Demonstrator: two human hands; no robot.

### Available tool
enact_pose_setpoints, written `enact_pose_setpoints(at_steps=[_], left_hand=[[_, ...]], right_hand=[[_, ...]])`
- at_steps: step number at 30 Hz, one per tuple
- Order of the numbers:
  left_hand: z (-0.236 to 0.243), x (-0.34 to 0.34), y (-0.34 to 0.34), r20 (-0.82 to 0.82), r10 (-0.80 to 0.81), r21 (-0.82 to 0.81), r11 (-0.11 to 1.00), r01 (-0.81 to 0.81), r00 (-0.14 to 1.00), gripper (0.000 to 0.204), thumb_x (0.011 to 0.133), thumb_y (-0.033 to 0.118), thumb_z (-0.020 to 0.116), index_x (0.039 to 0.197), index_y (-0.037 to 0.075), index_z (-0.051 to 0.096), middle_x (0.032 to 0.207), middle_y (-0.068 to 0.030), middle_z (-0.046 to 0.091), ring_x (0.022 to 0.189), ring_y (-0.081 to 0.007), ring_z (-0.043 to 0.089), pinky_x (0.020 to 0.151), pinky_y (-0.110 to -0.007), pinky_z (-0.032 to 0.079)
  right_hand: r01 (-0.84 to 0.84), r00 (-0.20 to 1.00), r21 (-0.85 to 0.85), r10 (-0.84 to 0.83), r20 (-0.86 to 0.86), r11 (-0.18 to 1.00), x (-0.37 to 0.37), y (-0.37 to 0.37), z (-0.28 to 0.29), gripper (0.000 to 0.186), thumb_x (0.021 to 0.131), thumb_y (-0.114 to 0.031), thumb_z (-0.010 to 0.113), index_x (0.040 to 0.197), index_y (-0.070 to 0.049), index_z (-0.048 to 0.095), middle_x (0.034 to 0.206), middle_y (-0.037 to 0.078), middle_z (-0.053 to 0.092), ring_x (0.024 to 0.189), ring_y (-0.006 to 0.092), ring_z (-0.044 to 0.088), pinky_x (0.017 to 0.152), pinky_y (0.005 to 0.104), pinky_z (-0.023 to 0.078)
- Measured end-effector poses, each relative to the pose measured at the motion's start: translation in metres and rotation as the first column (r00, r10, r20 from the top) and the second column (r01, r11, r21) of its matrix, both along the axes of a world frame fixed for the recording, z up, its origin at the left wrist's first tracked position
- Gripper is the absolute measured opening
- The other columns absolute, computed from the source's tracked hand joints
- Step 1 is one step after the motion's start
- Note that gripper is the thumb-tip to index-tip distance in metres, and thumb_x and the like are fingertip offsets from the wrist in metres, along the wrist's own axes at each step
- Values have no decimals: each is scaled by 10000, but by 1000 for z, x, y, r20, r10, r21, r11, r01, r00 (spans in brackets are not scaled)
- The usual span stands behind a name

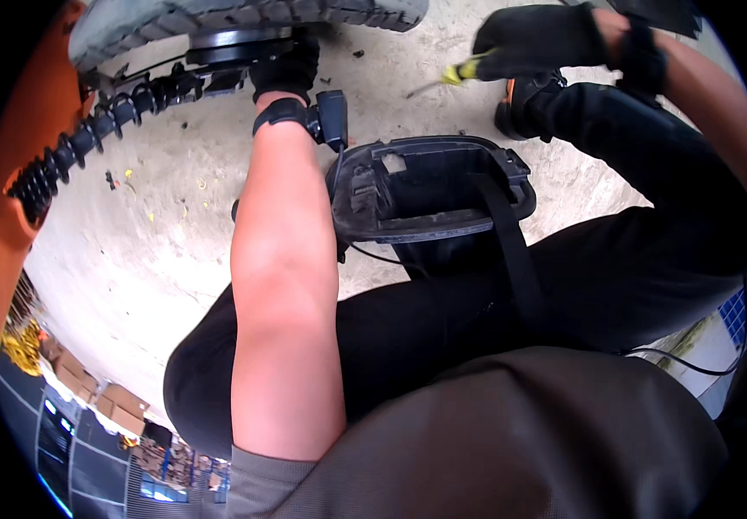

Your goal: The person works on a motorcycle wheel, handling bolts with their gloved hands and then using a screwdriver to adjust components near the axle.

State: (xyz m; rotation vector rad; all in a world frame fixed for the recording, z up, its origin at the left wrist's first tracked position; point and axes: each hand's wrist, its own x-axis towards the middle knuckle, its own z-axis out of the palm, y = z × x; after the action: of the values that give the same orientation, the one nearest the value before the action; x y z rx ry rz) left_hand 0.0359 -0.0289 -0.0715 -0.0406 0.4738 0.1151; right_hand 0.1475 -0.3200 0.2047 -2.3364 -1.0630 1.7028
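Observation:
In a black glove, my right hand is closed round a screwdriver with a yellow handle, held at the upper right. Its thin shaft points left and slightly down, away from the wheel. My left hand, also gloved in black, reaches up to the dark hub part below the tyre. Shadow and dark parts hide its fingers, so I cannot tell what they grip. Left of that hand, a black coil spring shock absorber slants down to an orange body panel.
A black open plastic housing with a strap sits between my legs. Small yellow and dark scraps lie on the pale concrete floor. Cardboard boxes stand at the lower left. A thin cable runs beside my left forearm.

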Motion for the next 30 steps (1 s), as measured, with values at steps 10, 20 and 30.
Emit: enact_pose_setpoints(at_steps=[10, 20, 30], left_hand=[[53, -1, -8, -246, -144, 156, 970, 185, 959, 247, 812, 140, 425, 970, 10, 563, 1021, -184, 562, 966, -342, 508, 860, -490, 393], [81, -16, -12, -342, -130, 302, 923, 239, 931, 193, 867, 66, 424, 969, -62, 525, 1034, -212, 547, 1004, -328, 517, 877, -437, 432], [79, -20, -8, -304, -231, 305, 895, 324, 924, 260, 902, 96, 334, 1005, -34, 535, 1034, -208, 559, 988, -311, 530, 879, -423, 420]], right_hand=[[789, 600, 138, -702, -385, 599, -73, -10, -126, 395, 809, -369, 560, 988, -17, 547, 718, 40, 545, 568, 97, 522, 529, 228, 488], [705, 695, 468, -650, -307, 533, -88, 7, -153, 204, 799, -244, 536, 803, -45, 582, 651, 74, 591, 564, 200, 582, 568, 324, 458], [561, 787, 629, -582, -203, 538, -62, 2, -162, 372, 810, -370, 551, 943, -25, 594, 698, 27, 555, 568, 91, 504, 510, 218, 446]])
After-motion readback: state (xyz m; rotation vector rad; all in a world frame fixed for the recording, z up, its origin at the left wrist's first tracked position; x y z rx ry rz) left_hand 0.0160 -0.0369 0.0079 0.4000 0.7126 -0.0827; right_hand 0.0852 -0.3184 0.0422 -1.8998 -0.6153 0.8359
